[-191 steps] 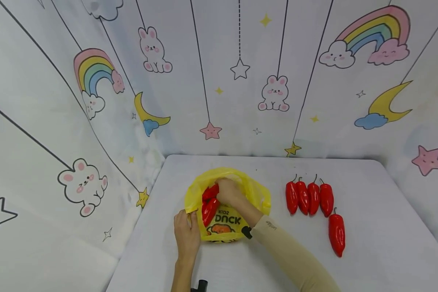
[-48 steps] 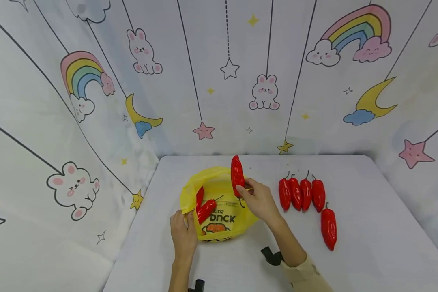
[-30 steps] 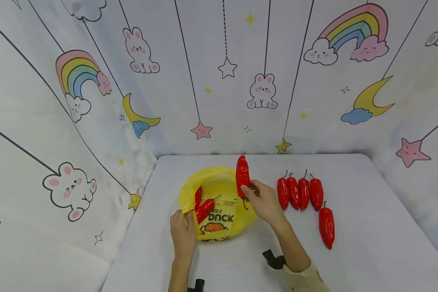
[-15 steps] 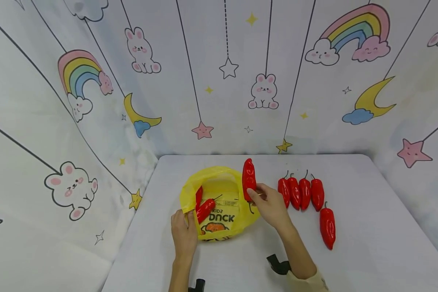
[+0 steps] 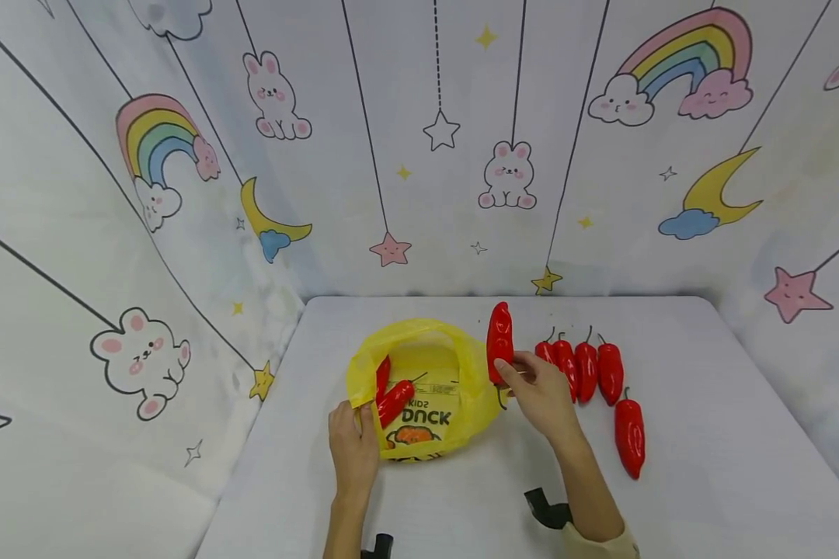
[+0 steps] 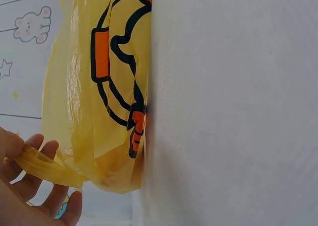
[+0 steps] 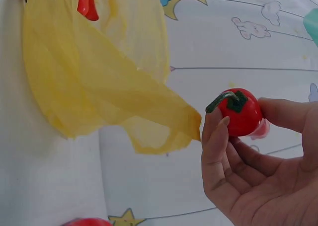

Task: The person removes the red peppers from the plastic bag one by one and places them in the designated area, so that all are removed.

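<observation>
My right hand [image 5: 544, 392] pinches a red chili pepper [image 5: 499, 338] near its stem end, tip pointing up, just beyond the right rim of a yellow plastic bag [image 5: 477, 404]. In the right wrist view the pepper [image 7: 241, 117] is seen end-on, green stem toward the camera, between thumb and fingers. The bag stands with its mouth spread and a printed duck on it. Inside at the left lie red peppers [image 5: 395, 402], one partly hidden. My left hand [image 5: 353, 446] pinches the bag's left rim; the left wrist view shows a fold of bag [image 6: 47, 166] between thumb and fingers.
Several red peppers [image 5: 586, 373] lie side by side in a row right of the bag, the leftmost partly behind my right hand. Another pepper [image 5: 630, 436] lies nearer me on the white table [image 5: 706, 466]. A patterned cloth wall [image 5: 447, 194] rises behind the table.
Earlier the right hand was inside the bag. It has come out holding a pepper and moved right, past the rim toward the row. The left hand keeps hold of the bag.
</observation>
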The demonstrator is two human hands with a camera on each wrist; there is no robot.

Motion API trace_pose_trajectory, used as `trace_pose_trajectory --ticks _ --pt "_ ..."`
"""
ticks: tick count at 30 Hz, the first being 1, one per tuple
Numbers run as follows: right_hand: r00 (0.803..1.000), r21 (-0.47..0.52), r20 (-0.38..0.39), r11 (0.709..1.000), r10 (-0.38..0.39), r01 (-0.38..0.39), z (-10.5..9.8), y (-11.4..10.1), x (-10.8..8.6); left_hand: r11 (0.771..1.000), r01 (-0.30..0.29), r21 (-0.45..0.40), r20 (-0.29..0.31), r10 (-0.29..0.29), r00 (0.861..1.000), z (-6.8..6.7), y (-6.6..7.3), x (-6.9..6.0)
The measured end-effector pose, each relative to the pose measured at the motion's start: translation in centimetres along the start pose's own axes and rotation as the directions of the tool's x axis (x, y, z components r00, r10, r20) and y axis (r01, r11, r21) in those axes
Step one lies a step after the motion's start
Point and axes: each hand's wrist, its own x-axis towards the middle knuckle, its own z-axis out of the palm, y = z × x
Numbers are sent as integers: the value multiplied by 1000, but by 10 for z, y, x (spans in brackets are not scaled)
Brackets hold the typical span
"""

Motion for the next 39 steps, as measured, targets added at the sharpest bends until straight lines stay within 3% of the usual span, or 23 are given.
trace_pose_trajectory --ticks 15,39 --pt "991 8 -45 992 129 -129 -20 19 -11 1000 13 2 16 -13 1000 1 1 -1" --pt "966 -53 -92 968 242 -247 -37 68 -22 1000 19 0 16 -19 1000 2 1 -2"
